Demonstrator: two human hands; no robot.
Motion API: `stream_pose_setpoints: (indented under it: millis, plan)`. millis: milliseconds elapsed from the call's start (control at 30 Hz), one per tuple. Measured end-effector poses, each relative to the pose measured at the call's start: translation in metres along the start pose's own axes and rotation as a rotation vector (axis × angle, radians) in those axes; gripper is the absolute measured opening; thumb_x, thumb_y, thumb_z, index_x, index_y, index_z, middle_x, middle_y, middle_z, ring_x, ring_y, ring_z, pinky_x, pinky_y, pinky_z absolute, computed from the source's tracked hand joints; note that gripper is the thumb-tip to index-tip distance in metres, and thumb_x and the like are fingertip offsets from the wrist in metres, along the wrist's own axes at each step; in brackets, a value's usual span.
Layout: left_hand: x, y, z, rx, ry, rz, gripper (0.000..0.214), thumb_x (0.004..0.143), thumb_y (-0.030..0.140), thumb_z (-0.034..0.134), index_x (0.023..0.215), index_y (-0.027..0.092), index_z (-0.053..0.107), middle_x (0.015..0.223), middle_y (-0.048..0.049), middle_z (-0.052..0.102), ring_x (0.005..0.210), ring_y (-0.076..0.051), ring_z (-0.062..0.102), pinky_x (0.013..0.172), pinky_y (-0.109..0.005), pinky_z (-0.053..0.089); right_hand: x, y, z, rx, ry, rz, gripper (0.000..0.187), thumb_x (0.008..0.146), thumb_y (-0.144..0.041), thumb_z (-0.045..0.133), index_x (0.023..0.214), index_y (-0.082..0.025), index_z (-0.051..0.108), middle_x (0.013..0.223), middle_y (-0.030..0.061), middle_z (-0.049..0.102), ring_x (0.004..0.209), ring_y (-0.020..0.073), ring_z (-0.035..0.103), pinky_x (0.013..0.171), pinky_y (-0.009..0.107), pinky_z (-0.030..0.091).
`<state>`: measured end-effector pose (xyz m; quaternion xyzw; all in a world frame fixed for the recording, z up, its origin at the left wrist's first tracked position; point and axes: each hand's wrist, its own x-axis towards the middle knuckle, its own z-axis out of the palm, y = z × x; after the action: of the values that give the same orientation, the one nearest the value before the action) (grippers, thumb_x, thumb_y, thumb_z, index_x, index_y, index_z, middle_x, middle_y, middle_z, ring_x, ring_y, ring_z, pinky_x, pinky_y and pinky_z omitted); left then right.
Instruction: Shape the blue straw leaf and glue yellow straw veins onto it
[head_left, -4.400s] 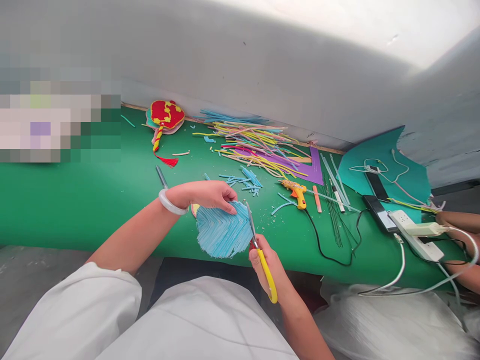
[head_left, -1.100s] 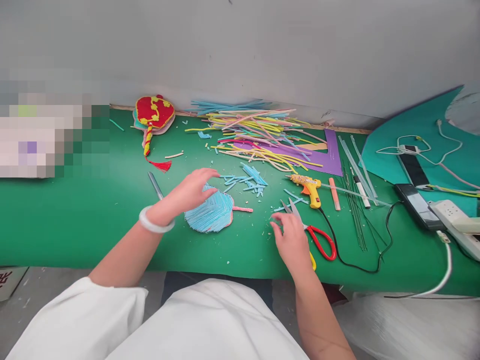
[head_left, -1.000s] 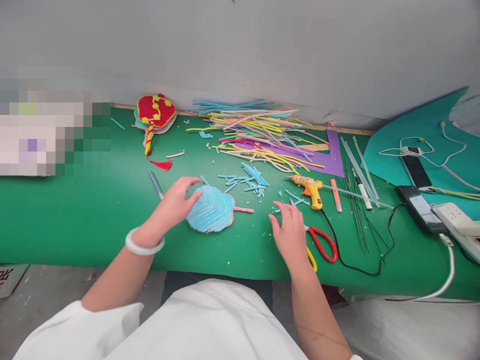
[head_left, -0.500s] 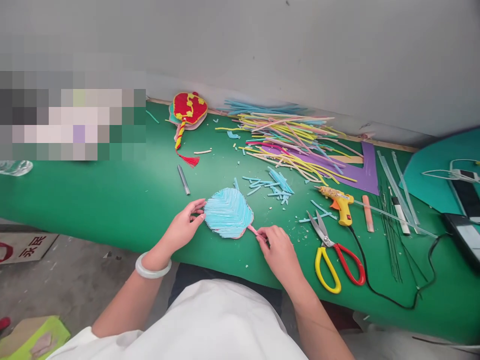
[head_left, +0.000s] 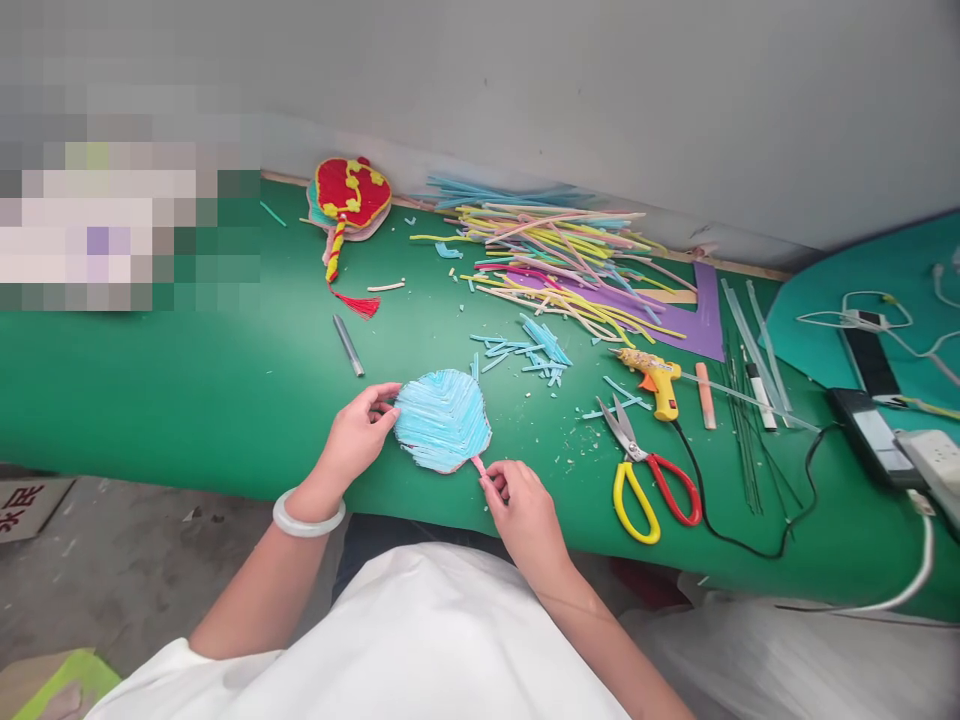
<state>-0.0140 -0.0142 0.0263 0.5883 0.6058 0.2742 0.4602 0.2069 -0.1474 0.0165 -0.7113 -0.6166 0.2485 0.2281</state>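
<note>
A small light-blue fan point(head_left: 442, 420) made of glued strips lies flat on the green table point(head_left: 172, 380) near its front edge. My left hand point(head_left: 356, 440) pinches the fan's left rim with curled fingers. My right hand point(head_left: 521, 505) pinches the fan's short pink handle point(head_left: 478, 465) at the lower right. Red-and-yellow scissors point(head_left: 645, 470) lie open on the table to the right of my right hand, apart from it.
A yellow glue gun point(head_left: 654, 372) with a black cord lies beyond the scissors. A pile of coloured strips point(head_left: 562, 265) and purple paper sit at the back, a red-and-yellow finished fan point(head_left: 349, 195) at back left. A grey pen point(head_left: 348, 345), phones and a power strip point(head_left: 926, 455) lie around.
The scissors were put down on the table. My right hand moved left to the fan's pink handle, my left hand took its left rim, and the fan turned handle-down toward me.
</note>
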Motion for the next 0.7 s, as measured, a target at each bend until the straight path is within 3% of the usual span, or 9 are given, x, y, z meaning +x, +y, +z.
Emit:
stream_pose_setpoints:
  millis: [267,700]
  plan:
    - [-0.0001,-0.0019,0.0042,0.015,0.070,-0.025,0.041,0.077,0.034,0.060,0.114,0.017,0.064,0.097,-0.0060,0.063,0.081,-0.017,0.060,0.076,-0.031,0.052,-0.0040,-0.0054,0.0018,-0.005,-0.006,0.003,0.012,0.094,-0.024,0.048,0.089,-0.021,0.058,0.083,0.0027,0.062,0.069,0.0158,0.057,0.058,0.027,0.042]
    - [0.0022,-0.0041,0.0067,0.033,0.061,-0.021,0.041,0.076,0.034,0.059,0.113,0.017,0.063,0.094,-0.0052,0.062,0.080,-0.016,0.059,0.078,-0.032,0.052,-0.0038,-0.0051,0.0026,0.010,-0.011,0.006,0.010,0.093,-0.023,0.049,0.088,-0.021,0.058,0.081,0.0026,0.063,0.070,0.0167,0.058,0.060,0.027,0.043]
